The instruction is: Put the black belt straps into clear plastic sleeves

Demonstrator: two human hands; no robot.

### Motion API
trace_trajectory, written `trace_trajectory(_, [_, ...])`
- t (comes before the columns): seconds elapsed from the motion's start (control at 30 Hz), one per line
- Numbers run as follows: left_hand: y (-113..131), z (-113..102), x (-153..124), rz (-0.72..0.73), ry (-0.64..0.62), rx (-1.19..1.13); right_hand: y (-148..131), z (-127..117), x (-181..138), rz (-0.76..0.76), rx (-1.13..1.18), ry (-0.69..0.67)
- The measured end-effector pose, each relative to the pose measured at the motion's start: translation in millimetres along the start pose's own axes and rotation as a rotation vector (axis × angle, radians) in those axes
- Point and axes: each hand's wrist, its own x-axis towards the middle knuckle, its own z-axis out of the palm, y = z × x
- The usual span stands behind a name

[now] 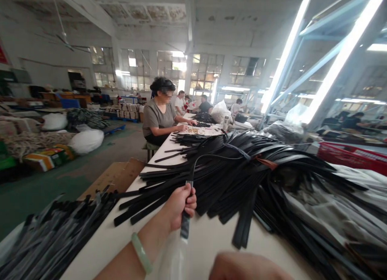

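My left hand (179, 206) is closed in a fist around a black strap (185, 227), which arches up from the fist toward the big pile of black straps (242, 171) on the white table (208, 239). A clear plastic sleeve (173, 258) hangs below the fist. On that wrist sits a pale green bangle (141, 252). My right hand (246, 268) shows only as a blurred patch at the bottom edge, its fingers hidden.
A second heap of black straps (51, 239) lies at the lower left. A seated person in a grey shirt (159, 118) works farther along the table, others behind. Cardboard (116, 177) leans beside the table. Bags and boxes crowd the floor at left.
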Motion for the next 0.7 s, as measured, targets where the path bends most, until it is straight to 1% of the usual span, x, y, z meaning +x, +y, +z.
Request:
trace_trajectory(0.07, [-5.7,3.5,-6.8,-0.089,-0.074,0.128,-7.3,-21.3,5.8,-0.067,0.016,0.273])
trace_trajectory(0.1, [-9.8,6.2,-11.4,-0.144,-0.128,0.197,-11.2,-31.5,7.3,-0.124,0.035,0.456])
trace_trajectory(0.13, [-14.3,9.4,-16.5,-0.206,-0.187,0.267,-15.1,-40.5,7.3,-0.184,0.067,0.601])
trace_trajectory(0.17, [-19.2,12.8,-21.9,-0.277,-0.245,0.338,-19.1,-48.0,5.8,-0.23,0.115,0.692])
trace_trajectory(0.2, [-24.0,16.2,-27.1,-0.347,-0.297,0.41,-23.0,-53.9,3.2,-0.269,0.167,0.733])
trace_trajectory(0.27, [-32.1,22.0,-35.6,-0.443,-0.374,0.54,-30.3,-61.4,-4.0,-0.317,0.242,0.705])
trace_trajectory(0.33, [-36.9,25.9,-39.8,-0.443,-0.396,0.606,-35.5,-64.4,-10.2,-0.363,0.212,0.733])
trace_trajectory(0.4, [-38.1,28.4,-39.7,-0.393,-0.366,0.575,-36.9,-63.4,-12.0,-0.389,0.083,0.793])
trace_trajectory(0.47, [-37.1,30.0,-37.4,-0.36,-0.321,0.509,-33.2,-57.6,-7.8,-0.38,-0.047,0.804])
trace_trajectory(0.53, [-35.8,30.8,-35.3,-0.366,-0.3,0.463,-25.3,-47.6,1.0,-0.345,-0.116,0.742])
trace_trajectory(0.6, [-35.5,30.8,-34.6,-0.396,-0.287,0.453,-16.8,-37.7,9.9,-0.322,-0.116,0.681])
trace_trajectory(0.67, [-36.0,30.1,-34.8,-0.408,-0.27,0.465,-12.5,-34.8,14.0,-0.318,-0.115,0.645])
trace_trajectory(0.7, [-36.4,29.7,-35.0,-0.409,-0.267,0.476,-12.8,-37.5,13.5,-0.324,-0.098,0.651])
